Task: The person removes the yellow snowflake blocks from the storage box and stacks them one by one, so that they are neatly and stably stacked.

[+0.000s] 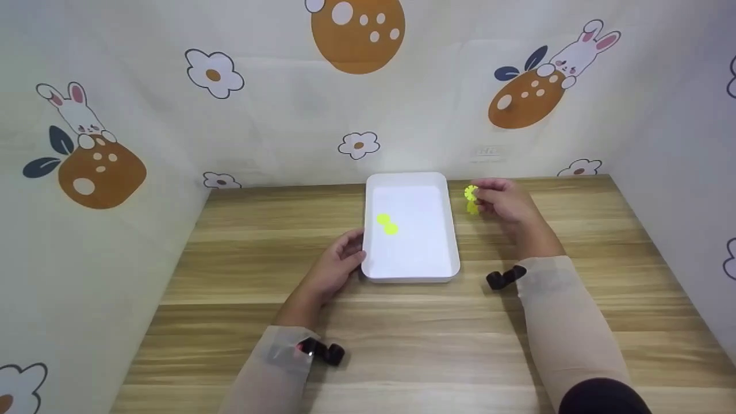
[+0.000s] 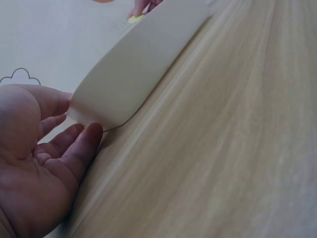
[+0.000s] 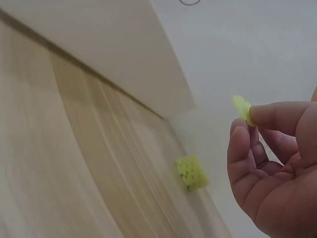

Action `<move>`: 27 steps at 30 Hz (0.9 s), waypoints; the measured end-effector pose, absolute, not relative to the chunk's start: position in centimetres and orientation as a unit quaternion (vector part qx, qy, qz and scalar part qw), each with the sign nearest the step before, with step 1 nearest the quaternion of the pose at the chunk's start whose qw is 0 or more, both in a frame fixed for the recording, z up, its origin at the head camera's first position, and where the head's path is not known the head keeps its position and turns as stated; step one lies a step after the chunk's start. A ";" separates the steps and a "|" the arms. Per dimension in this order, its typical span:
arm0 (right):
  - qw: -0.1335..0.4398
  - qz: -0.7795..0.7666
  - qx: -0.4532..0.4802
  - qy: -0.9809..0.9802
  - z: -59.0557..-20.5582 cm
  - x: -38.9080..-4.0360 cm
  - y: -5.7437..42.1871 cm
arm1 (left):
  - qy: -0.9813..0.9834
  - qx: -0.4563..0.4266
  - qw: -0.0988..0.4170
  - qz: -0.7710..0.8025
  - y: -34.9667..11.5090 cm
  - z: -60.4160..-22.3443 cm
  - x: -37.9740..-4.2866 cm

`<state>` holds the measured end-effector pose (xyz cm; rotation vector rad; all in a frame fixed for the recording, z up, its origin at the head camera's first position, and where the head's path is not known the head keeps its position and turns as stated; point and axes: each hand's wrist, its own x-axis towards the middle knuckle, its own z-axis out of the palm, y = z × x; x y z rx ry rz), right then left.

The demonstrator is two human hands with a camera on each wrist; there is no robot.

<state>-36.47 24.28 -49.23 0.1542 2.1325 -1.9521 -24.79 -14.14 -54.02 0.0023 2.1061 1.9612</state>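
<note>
A white rectangular tray (image 1: 411, 270) lies on the wooden table. Two yellow-green discs (image 1: 391, 229) sit side by side inside it, toward its left wall. My left hand (image 1: 336, 267) is at the tray's left side, thumb and fingertips against the outer wall near the front corner. Beyond the tray's right wall, my right hand (image 1: 506, 201) pinches a yellow notched disc (image 3: 241, 106) between thumb and fingers, raised over the table. Below that hand stands a yellow-green stack of notched pieces (image 3: 192, 172) on the tabletop.
A patterned cloth wall (image 1: 287, 126) with rabbits, fruit and flowers rises behind the table (image 1: 247, 276) and along both sides. A small black camera is strapped at each sleeve cuff.
</note>
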 end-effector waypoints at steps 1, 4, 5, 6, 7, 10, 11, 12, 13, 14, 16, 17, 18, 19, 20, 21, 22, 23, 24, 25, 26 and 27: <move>0.121 -0.671 0.057 0.729 -49.4 -36.5 24.4 | 0.726 0.003 0.132 0.675 -14.2 -54.1 -24.8; 0.115 -0.676 0.071 0.725 -49.9 -36.6 24.7 | 0.727 0.005 0.133 0.673 -14.2 -54.2 -24.9; 0.113 -0.677 0.075 0.723 -50.0 -36.7 24.8 | 0.727 0.007 0.132 0.673 -14.2 -54.2 -24.9; 0.111 -0.677 0.079 0.724 -50.1 -36.7 24.9 | 0.727 0.007 0.132 0.674 -14.2 -54.2 -24.9; 0.109 -0.676 0.082 0.724 -50.2 -36.7 25.0 | 0.727 0.007 0.132 0.674 -14.2 -54.2 -24.9; 0.110 -0.671 0.085 0.729 -50.5 -36.8 25.3 | 0.727 0.007 0.130 0.674 -14.2 -54.2 -24.9; 0.109 -0.668 0.086 0.732 -50.6 -36.8 25.4 | 0.728 0.007 0.130 0.673 -14.2 -54.2 -24.8; 0.108 -0.665 0.087 0.734 -50.7 -36.8 25.6 | 0.729 0.004 0.130 0.672 -14.2 -54.2 -24.9; 0.105 -0.662 0.089 0.737 -50.8 -36.9 25.7 | 0.730 0.003 0.130 0.670 -14.2 -54.2 -24.9; 0.104 -0.658 0.090 0.740 -50.9 -36.9 25.7 | 0.732 0.003 0.130 0.669 -14.2 -54.1 -24.9; 0.100 -0.655 0.092 0.743 -51.1 -37.0 25.9 | 0.734 0.002 0.130 0.667 -14.2 -54.1 -24.8; 0.098 -0.655 0.094 0.744 -51.2 -37.0 25.9 | 0.733 0.002 0.130 0.667 -14.2 -54.1 -24.8; 0.097 -0.655 0.095 0.744 -51.2 -37.0 26.0 | 0.733 0.001 0.130 0.668 -14.2 -54.0 -24.8; 0.095 -0.654 0.099 0.744 -51.3 -37.0 26.0 | 0.733 0.002 0.130 0.668 -14.2 -54.0 -24.8; 0.095 -0.654 0.100 0.744 -51.4 -37.1 26.1 | 0.732 0.002 0.130 0.668 -14.2 -54.0 -24.8; 0.095 -0.656 0.102 0.742 -51.5 -37.1 26.2 | 0.732 0.001 0.130 0.669 -14.1 -54.0 -24.8; 0.095 -0.656 0.103 0.741 -51.6 -37.2 26.2 | 0.732 0.001 0.131 0.669 -14.1 -54.0 -24.7; 0.096 -0.658 0.104 0.739 -51.6 -37.2 26.2 | 0.731 -0.001 0.131 0.670 -14.1 -54.0 -24.7; 0.096 -0.659 0.105 0.739 -51.7 -37.3 26.3 | 0.732 0.000 0.131 0.669 -14.1 -54.0 -24.7; 0.097 -0.660 0.104 0.738 -51.8 -37.3 26.3 | 0.732 -0.001 0.131 0.669 -14.1 -53.9 -24.7; 0.097 -0.661 0.104 0.737 -51.8 -37.3 26.3 | 0.731 -0.001 0.131 0.670 -14.1 -53.9 -24.7; 0.097 -0.660 0.105 0.738 -51.9 -37.3 26.2 | 0.730 0.000 0.130 0.671 -14.1 -53.9 -24.7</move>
